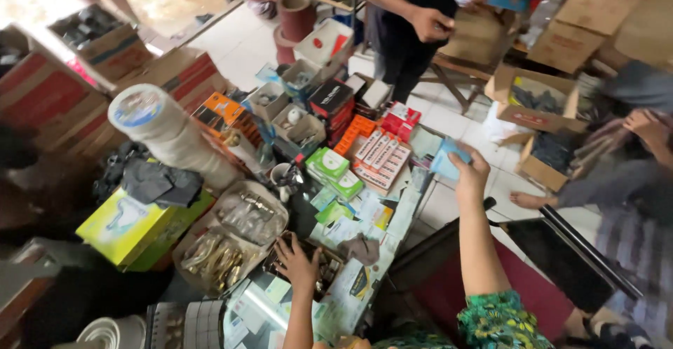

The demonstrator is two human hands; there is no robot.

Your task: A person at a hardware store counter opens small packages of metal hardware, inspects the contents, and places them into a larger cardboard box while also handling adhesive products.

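Your left hand (298, 261) lies low in the frame, just left of centre, fingers spread wide and pressed flat on a shallow brown cardboard tray of small metal fittings (328, 268); it grips nothing. Your right hand (471, 174) is raised right of centre, fingers closed around a small pale blue packet (444, 158), held in the air over the far edge of the cluttered table (403, 212).

Just left of your left hand sit two clear plastic bags of brass and steel hardware (238, 233), and further left a yellow-green cardboard box (137, 226) with a dark cloth on it. A tall white roll wrapped in plastic (165, 135) stands at centre left. Near the middle, green and white small boxes (329, 167) lie beside a flat red and white pack of strips (381, 156).

At the top centre another person in dark clothes stands with one hand (429, 23) at the waist. At the right edge a seated person's bare foot (531, 200) rests on the white tiled floor (449, 121)
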